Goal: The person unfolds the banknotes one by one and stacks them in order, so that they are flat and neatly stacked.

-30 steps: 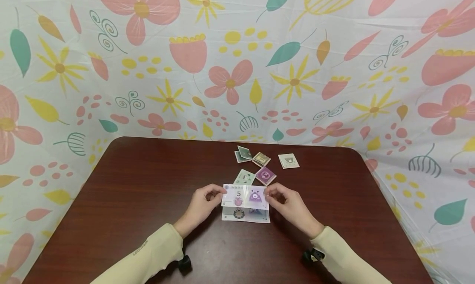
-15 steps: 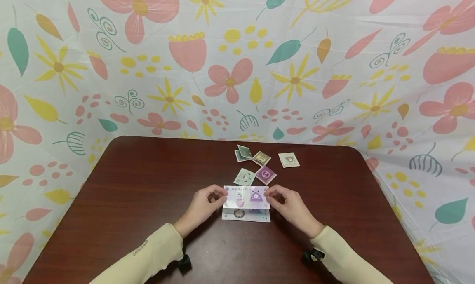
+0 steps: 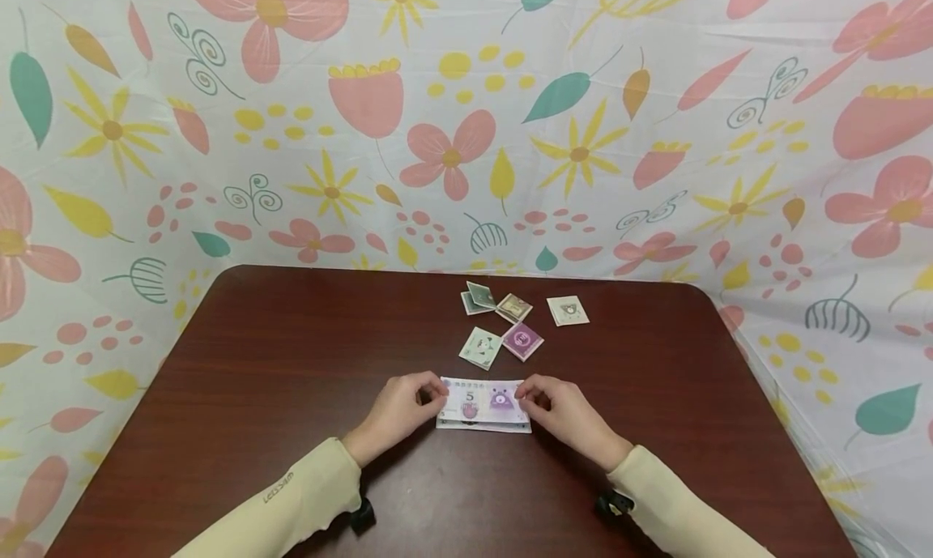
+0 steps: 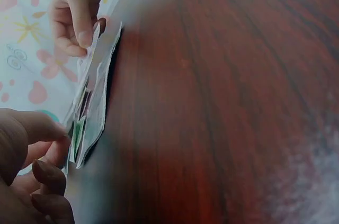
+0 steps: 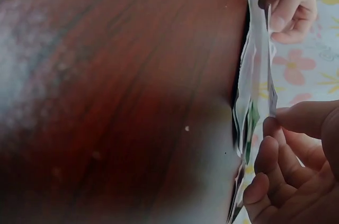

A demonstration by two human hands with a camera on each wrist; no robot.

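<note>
White cloth (image 3: 452, 56) printed with pink, yellow and teal flowers and leaves fills the space in front of you and wraps round both sides. Below it spreads your dark red-brown table (image 3: 291, 339), wood-grained and rounded at its far corners. Your pale yellow sleeves (image 3: 299, 493) reach in from the near edge, the left one with dark lettering along it.

Your left hand (image 3: 399, 404) is drawn in narrow, thumb and forefinger pinching the left end of a pale purple note (image 3: 484, 400); your right hand (image 3: 572, 416) pinches its right end the same way. The note lies between your two hands, near the middle of the table, marked with a 5 and a purple creature. Beneath it, a lower note (image 3: 503, 430) shows as a thin strip along the near side; from your wrists, you see a gap between the pinched sheet and the paper edges under it.

Beyond your hands sit five folded notes: a pale green one (image 3: 481, 347) just past the held note, a purple one (image 3: 522, 341) beside it, a brown one (image 3: 513, 308) behind, a dark green one (image 3: 477, 299) standing partly unfolded, and a whitish one (image 3: 568, 311) apart to the right. Small black devices (image 3: 362, 516) sit at your wrists.
</note>
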